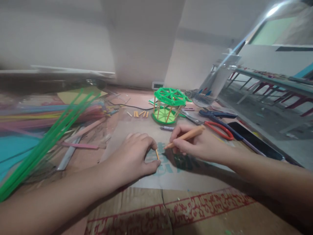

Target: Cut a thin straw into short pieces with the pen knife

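My left hand [139,153] pinches a short yellow stick [157,154] between thumb and forefinger, just above a pale sheet [137,181] with blue-green markings. My right hand [187,142] grips an orange pen-shaped tool [188,134], its point down and a little right of the stick; the exact kind of tip is too blurred to tell. Behind both hands stands a round green frame [170,96] on thin tan posts, with a light green base [165,115]. Several short yellow sticks [136,114] lie to the left of this frame.
Long green strips [49,143] and a pile of coloured strips [61,114] fill the left side. Red-handled scissors [220,129], dark blue pliers [215,113], a phone [254,138] and a clear bottle [212,85] are on the right. A small display [158,85] stands by the wall.
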Available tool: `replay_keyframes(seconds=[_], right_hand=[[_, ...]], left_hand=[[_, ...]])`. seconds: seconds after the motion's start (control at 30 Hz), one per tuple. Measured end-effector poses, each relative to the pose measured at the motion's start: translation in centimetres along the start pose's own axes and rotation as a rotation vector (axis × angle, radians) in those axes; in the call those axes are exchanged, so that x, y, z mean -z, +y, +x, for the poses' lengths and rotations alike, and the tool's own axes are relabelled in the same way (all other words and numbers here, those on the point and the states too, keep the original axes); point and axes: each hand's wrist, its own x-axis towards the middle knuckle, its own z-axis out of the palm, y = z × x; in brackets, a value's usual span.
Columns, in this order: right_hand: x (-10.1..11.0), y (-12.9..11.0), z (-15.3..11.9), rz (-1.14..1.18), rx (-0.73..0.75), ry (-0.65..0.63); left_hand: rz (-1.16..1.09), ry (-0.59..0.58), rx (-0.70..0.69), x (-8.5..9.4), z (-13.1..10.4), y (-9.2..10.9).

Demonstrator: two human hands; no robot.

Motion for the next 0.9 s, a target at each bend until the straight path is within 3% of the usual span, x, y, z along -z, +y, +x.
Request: replay_keyframes(seconds=[0.23,0.5,0.73,0.9], right_hand=[[-3.1,2.2,1.4,0.16,-0.034,0.051],[-3.1,2.1,1.5,0.139,-0.039,0.076],[-3.0,2.0,1.4,0.153,-0.055,-0.008],[-3.1,2.2,1.5,0.066,-0.014,0.085]], left_hand=[[-0.001,0.008,-0.023,-0.1,-0.1,-0.2],[0.011,0.034,-0.052,-0.4,-0.1,-0.4],[-0.021,0.022,-0.045,-0.3,-0.1,-0.4],[-0.021,0.036,-0.05,-0.3,-0.1,-0.3]])
